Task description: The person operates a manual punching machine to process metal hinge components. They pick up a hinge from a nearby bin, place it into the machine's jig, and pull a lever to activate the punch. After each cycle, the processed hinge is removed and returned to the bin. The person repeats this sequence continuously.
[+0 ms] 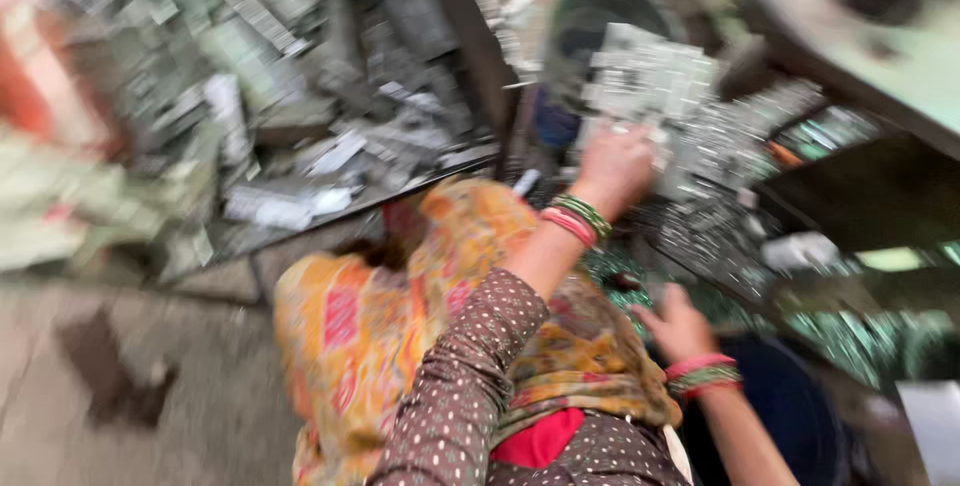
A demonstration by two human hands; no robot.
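Note:
The picture is heavily motion-blurred. My left hand [612, 161], in a brown dotted sleeve with pink and green bangles, is raised and grips the lower edge of a grey circuit board [645, 76]. My right hand [678, 322], also bangled, hovers lower with its fingers spread over green circuit boards [720, 246] on a dark surface; whether it touches them is unclear. An orange patterned scarf [400, 306] hangs over my lap.
A big heap of grey scrap boards [300, 96] fills the upper left. A dark round tub [600, 11] stands behind the held board. A pale green machine surface [880, 56] sits at the upper right. Concrete floor [150, 396] lies at the lower left.

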